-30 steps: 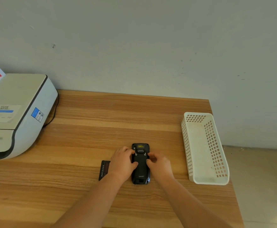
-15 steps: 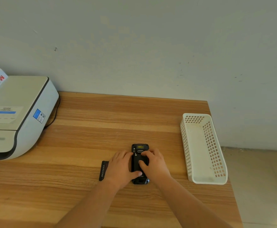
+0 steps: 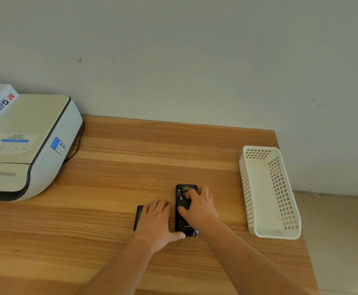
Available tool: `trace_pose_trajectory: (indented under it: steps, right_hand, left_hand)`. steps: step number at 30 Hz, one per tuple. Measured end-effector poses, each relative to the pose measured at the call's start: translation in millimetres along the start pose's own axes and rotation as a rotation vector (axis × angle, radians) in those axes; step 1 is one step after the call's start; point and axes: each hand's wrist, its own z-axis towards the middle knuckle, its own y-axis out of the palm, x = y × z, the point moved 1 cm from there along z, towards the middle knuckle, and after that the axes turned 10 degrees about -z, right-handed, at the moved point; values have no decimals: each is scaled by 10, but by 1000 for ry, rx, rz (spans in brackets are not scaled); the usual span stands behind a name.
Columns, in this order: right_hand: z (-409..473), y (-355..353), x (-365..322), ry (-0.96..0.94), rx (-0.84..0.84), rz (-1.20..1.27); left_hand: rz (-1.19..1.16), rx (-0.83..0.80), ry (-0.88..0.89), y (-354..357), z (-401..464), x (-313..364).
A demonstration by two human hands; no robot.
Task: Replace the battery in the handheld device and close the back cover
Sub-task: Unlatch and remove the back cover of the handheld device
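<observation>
The device (image 3: 183, 218) lies face down on the counter (image 3: 131, 167). The right hand (image 3: 199, 206) presses curled fingers on its back; the left hand (image 3: 156, 222) lies flat beside it, thumb at its lower end, over a battery (image 3: 138, 217).

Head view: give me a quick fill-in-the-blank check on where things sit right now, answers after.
1. The black rectangular handheld device lies on the wooden ____.
2. The right hand rests on top of the device, while the left hand lies at its ____ side.
3. The flat black battery lies partly under the ____ hand.
4. The white perforated plastic basket stands to the ____ of the device.

Missing words: table; left; left; right
</observation>
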Motion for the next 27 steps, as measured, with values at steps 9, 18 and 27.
trace_pose_trajectory:
  steps: [9,18,27]
  right_hand:
    - [-27,-72,-73,16,31,102]
    - [-135,48,-172,70,94,-68]
    - [-181,90,-273,104,141,-116]
  left_hand:
    - [26,59,30,57,-36,-10]
    - [-28,71,30,63,-157,-15]
    - [20,70,22,-2,-262,-126]
